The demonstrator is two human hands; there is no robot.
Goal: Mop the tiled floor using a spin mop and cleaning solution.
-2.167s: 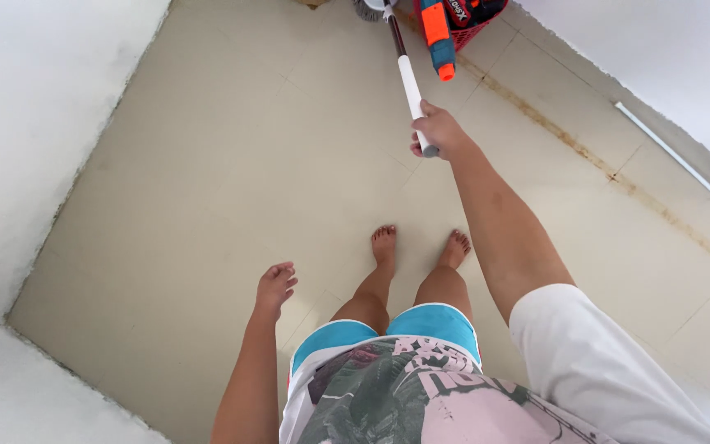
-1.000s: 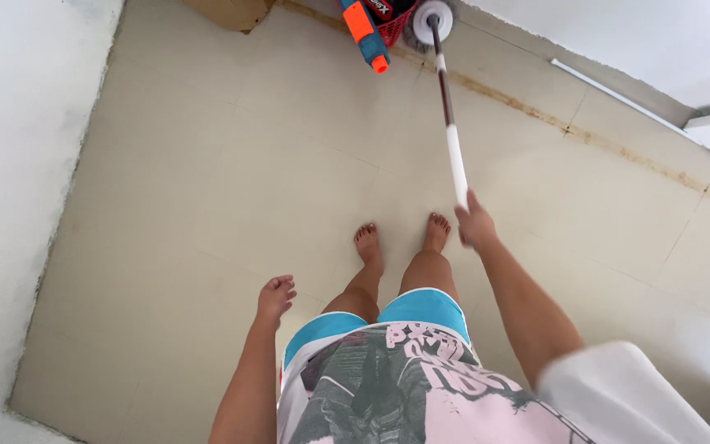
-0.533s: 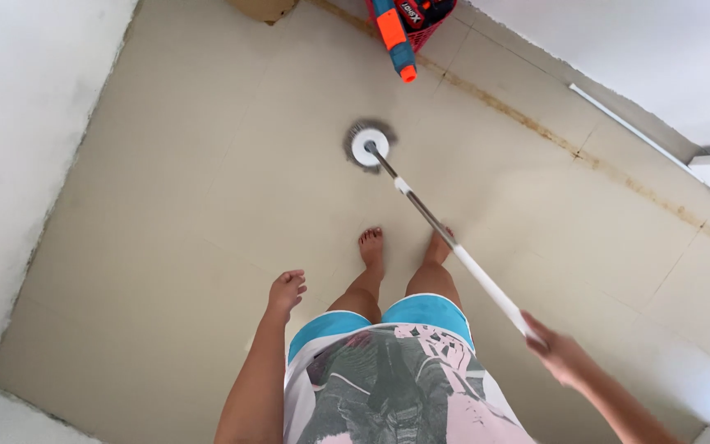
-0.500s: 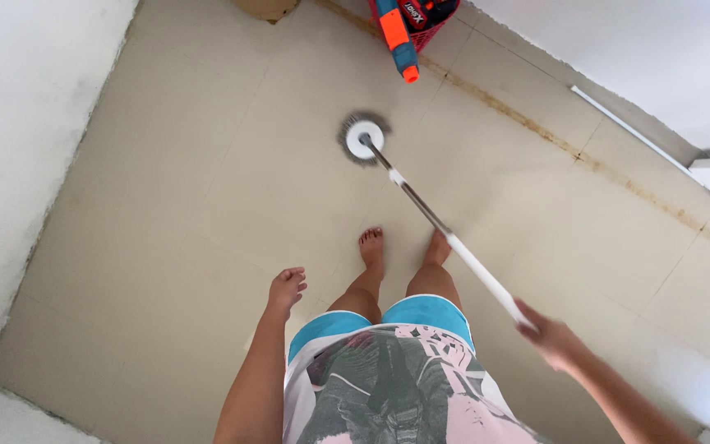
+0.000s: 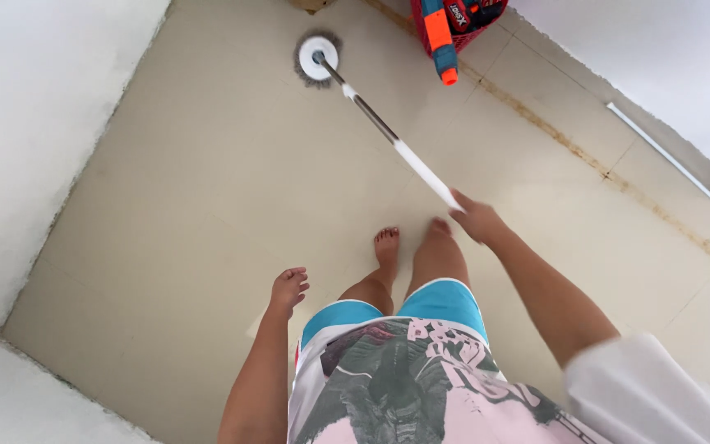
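The right hand has its fingers closed around the top end of the spin mop's handle, so the long shaft slants forward and the round mop head lies flat on the tiled floor, near the far edge by the red basket. The right arm is stretched out almost straight. The left hand hangs loose beside the thigh, fingers half curled and holding nothing.

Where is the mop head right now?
The mop head lies on the floor at the top of the head view, left of the red basket.
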